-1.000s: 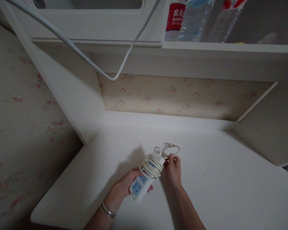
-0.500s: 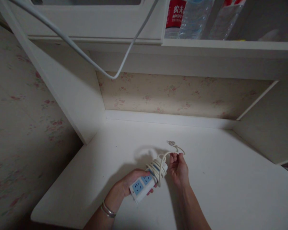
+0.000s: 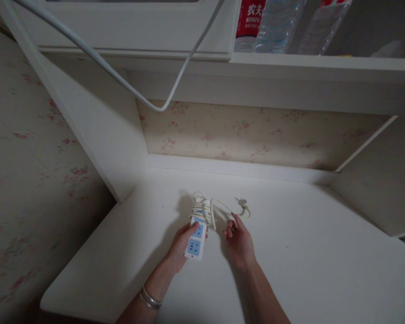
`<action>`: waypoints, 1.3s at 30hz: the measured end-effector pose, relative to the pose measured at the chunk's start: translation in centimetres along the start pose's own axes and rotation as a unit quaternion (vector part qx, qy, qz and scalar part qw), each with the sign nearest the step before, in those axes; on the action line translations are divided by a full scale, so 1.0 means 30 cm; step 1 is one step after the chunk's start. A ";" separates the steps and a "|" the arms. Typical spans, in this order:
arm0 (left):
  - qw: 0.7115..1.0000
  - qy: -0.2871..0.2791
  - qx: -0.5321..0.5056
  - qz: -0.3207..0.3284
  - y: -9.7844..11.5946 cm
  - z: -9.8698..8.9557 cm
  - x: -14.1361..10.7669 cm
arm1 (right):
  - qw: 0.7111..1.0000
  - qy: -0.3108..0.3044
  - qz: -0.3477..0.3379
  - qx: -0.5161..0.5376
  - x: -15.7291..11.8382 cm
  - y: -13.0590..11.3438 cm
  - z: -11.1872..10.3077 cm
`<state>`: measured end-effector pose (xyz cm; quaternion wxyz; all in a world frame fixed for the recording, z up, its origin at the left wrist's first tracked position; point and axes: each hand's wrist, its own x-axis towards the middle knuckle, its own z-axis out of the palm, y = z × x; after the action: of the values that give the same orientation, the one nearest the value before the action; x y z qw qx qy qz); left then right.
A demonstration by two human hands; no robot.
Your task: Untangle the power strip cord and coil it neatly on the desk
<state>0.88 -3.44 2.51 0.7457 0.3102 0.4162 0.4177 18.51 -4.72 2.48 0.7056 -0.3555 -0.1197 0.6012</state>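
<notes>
My left hand (image 3: 182, 243) is closed around the lower half of a white power strip (image 3: 200, 249) with blue socket faces, thumb on top. A cream power cord (image 3: 213, 215) is wound in several turns about the strip's far end. From there a loose length arcs over to my right hand (image 3: 240, 243), whose index finger and thumb side meet the cord while the other fingers curl in. The exact pinch is partly hidden. Beyond those fingertips, the plug (image 3: 242, 202) lies at the cord's bent end, over the white desktop.
The white desktop (image 3: 310, 270) runs back to a low ledge and floral wallpaper (image 3: 222, 132). A pale cable (image 3: 160, 109) hangs in front of the cabinet overhead. Plastic bottles (image 3: 278, 27) stand on the shelf at upper right. Side panels (image 3: 97, 117) flank the desk.
My left hand has turned the power strip more upright and shifted it left and away from me. My right hand has moved left and slightly lower, and the cord's loose span is now lower.
</notes>
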 end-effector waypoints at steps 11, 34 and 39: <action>0.999 0.005 0.011 0.040 -0.012 -0.003 0.002 | 0.955 -0.117 -0.092 -0.257 -0.026 0.106 0.009; 0.975 -0.199 0.046 -0.086 0.000 -0.007 -0.049 | 0.991 0.024 -0.068 -0.110 -0.019 0.041 0.021; 0.969 -0.201 0.101 -0.105 -0.014 -0.004 -0.049 | 0.993 0.028 -0.064 -0.094 -0.010 -0.001 0.011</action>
<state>0.48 -4.91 2.62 0.8186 0.4157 0.3281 0.2223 18.26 -4.89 2.82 0.7088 -0.4290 -0.1785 0.5307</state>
